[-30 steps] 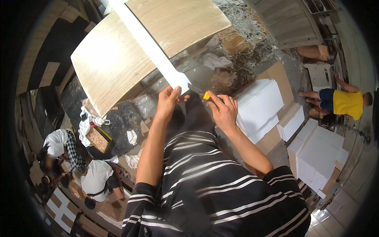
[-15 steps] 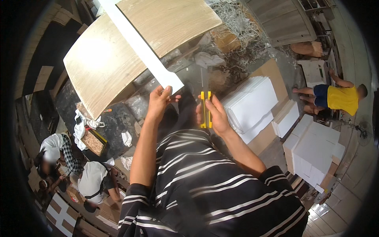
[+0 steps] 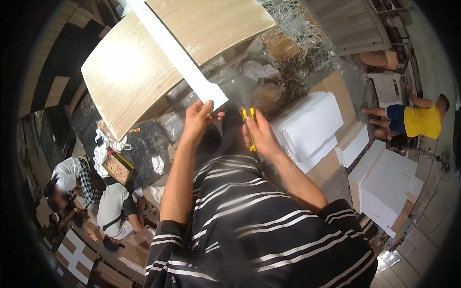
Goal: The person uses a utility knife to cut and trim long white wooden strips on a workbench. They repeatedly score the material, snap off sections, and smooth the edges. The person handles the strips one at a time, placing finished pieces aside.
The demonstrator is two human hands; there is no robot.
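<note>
My left hand [image 3: 196, 122] pinches the near end of a long white strip [image 3: 169, 50] between thumb and fingers. The strip widens at this end and runs away to the upper left, across a wood-grain surface [image 3: 129, 72]. In front of my body, my right hand [image 3: 261, 134] is closed around a yellow hand tool [image 3: 249, 115] with narrow bars. Part of the tool is hidden by my fingers, and its exact kind is unclear. It is held a short way right of the strip's end, apart from it.
Stacked white sheets [image 3: 307, 125] lie on brown cardboard to my right, with white boxes [image 3: 384, 182] farther right. Tangled pale strips [image 3: 295, 29] heap beyond. At left stands an open box of wood-coloured pieces [image 3: 117, 170]. Two people crouch lower left; a person in a yellow shirt [image 3: 422, 121] is far right.
My right hand has turned the yellow tool and wrapped farther around it; its two bars, seen apart before, now appear closer together. My left hand keeps its hold on the strip.
</note>
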